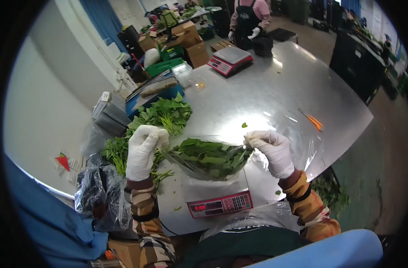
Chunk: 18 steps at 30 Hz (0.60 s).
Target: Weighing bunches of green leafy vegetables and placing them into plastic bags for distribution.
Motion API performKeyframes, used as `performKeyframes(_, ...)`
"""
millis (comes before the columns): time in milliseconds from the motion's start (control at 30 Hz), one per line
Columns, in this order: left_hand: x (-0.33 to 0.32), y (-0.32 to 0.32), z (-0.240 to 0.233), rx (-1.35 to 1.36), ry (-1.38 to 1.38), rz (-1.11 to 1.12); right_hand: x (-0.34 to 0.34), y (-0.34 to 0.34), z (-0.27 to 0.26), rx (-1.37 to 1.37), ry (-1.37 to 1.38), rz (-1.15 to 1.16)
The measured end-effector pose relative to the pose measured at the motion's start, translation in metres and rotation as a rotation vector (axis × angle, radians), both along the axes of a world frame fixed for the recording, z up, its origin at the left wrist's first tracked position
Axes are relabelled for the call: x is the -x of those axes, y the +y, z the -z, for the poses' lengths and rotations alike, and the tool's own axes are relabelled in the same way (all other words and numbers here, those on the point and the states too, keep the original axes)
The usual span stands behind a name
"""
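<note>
Both my hands wear white gloves and grip the two ends of a clear plastic bag's mouth. My left hand (144, 150) pinches the left corner, and my right hand (271, 150) pinches the right one. Inside the clear plastic bag (190, 169) lie green leafy vegetables (210, 155). Directly under the bag is a red digital scale (220, 205) with a lit display; whether the bag rests on its pan is hard to tell. Loose leafy bunches (160, 117) with pale green stems lie beyond and beside my left hand.
Orange-handled scissors (314, 122) and more clear plastic film (301, 147) lie to the right on the metal table (230, 97). A second scale (230, 60) stands at the far end, near a person in an apron (247, 23). Crumpled clear bags (103, 194) hang at the left.
</note>
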State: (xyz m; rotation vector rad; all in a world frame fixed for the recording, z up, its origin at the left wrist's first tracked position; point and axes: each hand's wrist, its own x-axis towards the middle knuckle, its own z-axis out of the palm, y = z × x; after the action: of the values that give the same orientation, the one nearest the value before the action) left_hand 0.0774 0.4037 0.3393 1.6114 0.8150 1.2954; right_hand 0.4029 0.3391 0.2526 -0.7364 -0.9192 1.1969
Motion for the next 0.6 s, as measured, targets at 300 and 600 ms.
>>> performKeyframes(300,0.094,-0.048,0.024,-0.036,-0.069,-0.188,0.077,0.021,-0.050,-0.201,-0.109,-0.102)
performKeyframes(600,0.106,-0.044,0.039,0.096,-0.234,-0.251,0.097,0.046,-0.033,-0.053,-0.270,-0.140)
